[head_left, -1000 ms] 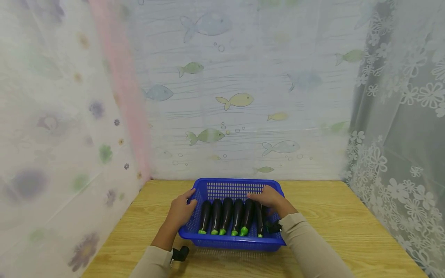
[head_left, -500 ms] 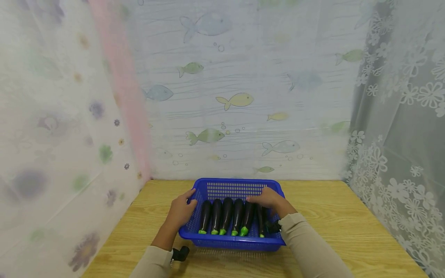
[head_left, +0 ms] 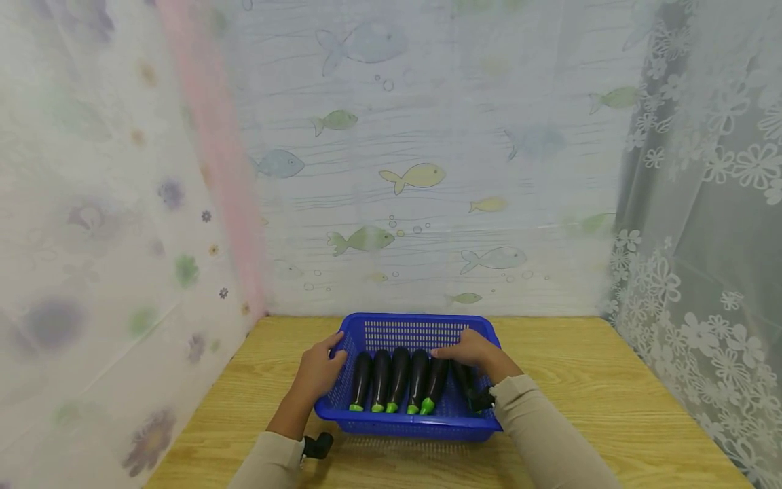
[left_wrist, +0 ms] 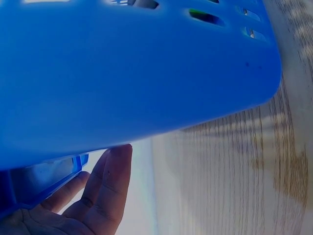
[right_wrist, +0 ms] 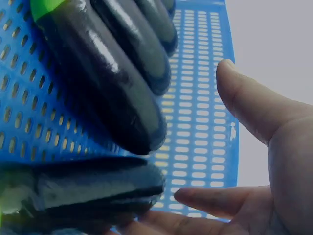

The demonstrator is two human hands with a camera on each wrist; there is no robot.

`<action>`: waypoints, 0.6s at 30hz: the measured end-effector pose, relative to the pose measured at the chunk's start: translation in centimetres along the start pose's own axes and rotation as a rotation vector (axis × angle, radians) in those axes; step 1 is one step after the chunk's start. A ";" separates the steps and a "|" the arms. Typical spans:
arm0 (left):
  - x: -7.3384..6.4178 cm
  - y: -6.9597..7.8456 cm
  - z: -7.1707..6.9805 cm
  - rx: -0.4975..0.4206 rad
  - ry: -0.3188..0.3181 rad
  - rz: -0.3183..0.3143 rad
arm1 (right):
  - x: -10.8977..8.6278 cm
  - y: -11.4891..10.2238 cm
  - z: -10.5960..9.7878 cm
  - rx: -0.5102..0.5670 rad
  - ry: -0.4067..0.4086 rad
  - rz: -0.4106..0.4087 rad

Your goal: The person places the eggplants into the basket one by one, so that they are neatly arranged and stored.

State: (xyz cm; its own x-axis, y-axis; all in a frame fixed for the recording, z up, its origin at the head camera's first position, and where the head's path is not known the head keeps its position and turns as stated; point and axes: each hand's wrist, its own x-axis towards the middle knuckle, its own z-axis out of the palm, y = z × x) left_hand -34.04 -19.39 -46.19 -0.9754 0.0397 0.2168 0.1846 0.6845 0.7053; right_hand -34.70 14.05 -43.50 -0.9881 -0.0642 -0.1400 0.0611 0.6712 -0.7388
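A blue plastic basket (head_left: 421, 419) holds several dark eggplants (head_left: 400, 380), most lying side by side with green stem ends toward me. At its left side my left hand (head_left: 319, 367) grips the rim; in the left wrist view its fingers (left_wrist: 112, 188) reach up against the outer wall. Inside the basket, my right hand (head_left: 473, 348) is over the rightmost eggplant (head_left: 461, 377), which lies slanted apart from the row. In the right wrist view the lower fingers touch that eggplant's (right_wrist: 98, 188) rounded end, and the thumb (right_wrist: 244, 93) stands well away from it. Its stem end is partly hidden.
The basket stands on a wood-grain table (head_left: 586, 380). Fish-patterned sheeting (head_left: 421, 224) hangs behind it, with flowered curtains to the left and right. A black wrist camera (head_left: 318, 446) is on my left wrist and another (head_left: 482, 399) on the right.
The rightmost eggplant's stem end has swung right, leaving a wider gap beside the row. My right hand has shifted very slightly left; the left hand and basket have stayed put.
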 end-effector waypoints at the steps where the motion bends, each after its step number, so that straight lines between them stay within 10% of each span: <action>1: 0.0 0.0 0.0 0.001 0.000 0.000 | -0.1 0.0 0.0 0.008 -0.002 -0.008; 18: 0.3 -0.4 0.0 -0.007 -0.002 -0.009 | -0.6 -0.6 -1.5 -0.089 -0.008 -0.147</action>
State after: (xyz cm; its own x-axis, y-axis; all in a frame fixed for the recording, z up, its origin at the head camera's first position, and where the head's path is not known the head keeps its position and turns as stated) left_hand -34.42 -19.65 -46.40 -0.9773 0.0354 0.2090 0.1769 0.6794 0.7122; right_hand -34.35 14.81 -42.04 -0.9842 -0.1726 -0.0401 -0.0977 0.7169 -0.6903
